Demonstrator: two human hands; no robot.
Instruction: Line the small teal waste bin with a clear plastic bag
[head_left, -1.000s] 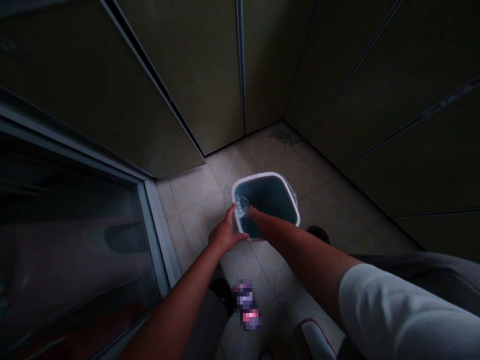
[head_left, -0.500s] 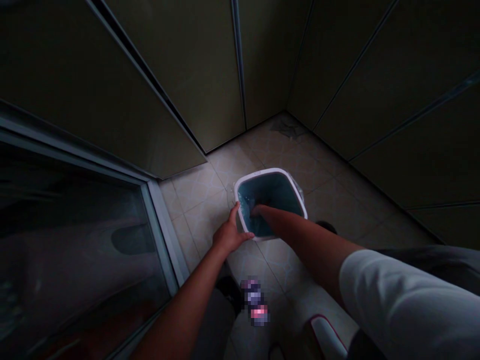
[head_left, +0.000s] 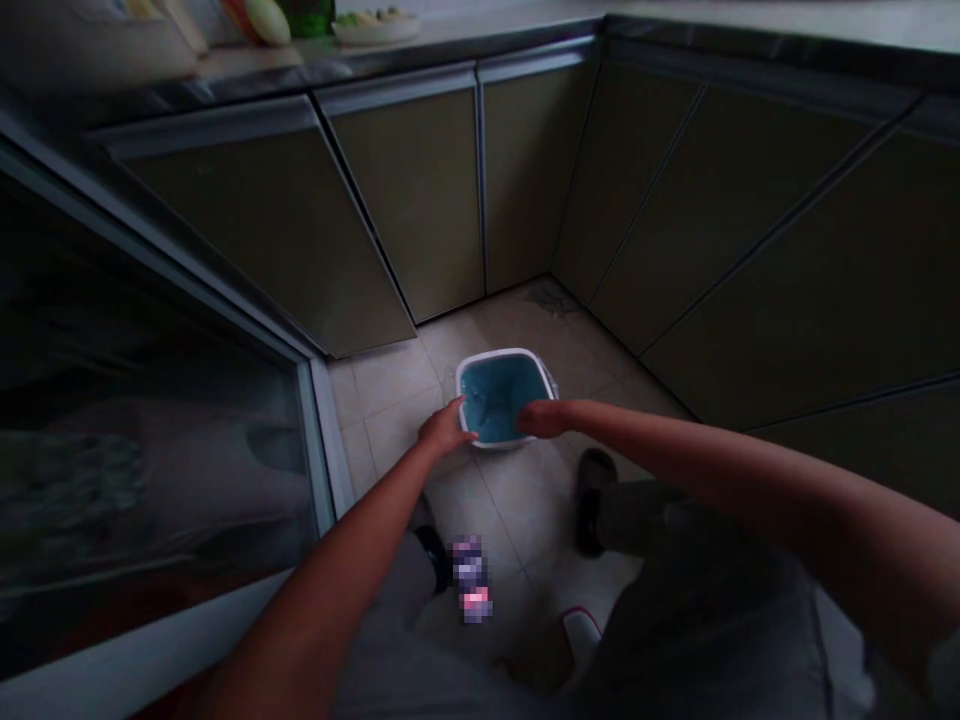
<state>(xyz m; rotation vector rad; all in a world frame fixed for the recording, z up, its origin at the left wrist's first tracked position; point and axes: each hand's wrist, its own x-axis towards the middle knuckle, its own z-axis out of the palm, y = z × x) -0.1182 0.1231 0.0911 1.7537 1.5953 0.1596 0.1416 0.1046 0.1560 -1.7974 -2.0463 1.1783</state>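
A squarish bucket (head_left: 501,354) with a white rim and a teal inside stands on the tiled floor in front of me. My left hand (head_left: 444,428) grips its left rim, thumb at the near corner and fingers along the side. Over the near right corner of the rim lies my right hand (head_left: 543,419), its fingers bent together inside the edge and partly blurred. Something thin and pale, perhaps a handle, shows along the bucket's right side. What the bottom holds is too dark to make out.
Cabinets (head_left: 409,200) meet in a corner behind the bucket, under a countertop (head_left: 450,45) bearing a plate of food (head_left: 375,27). A glass-panelled frame (head_left: 319,430) stands at left. My slippered foot (head_left: 596,500) and a white, red-edged object (head_left: 582,632) are on the floor.
My right hand has come up from deep inside the bucket to its near right rim. The left hand stays on the left rim. The view has tilted up, bringing the countertop in.
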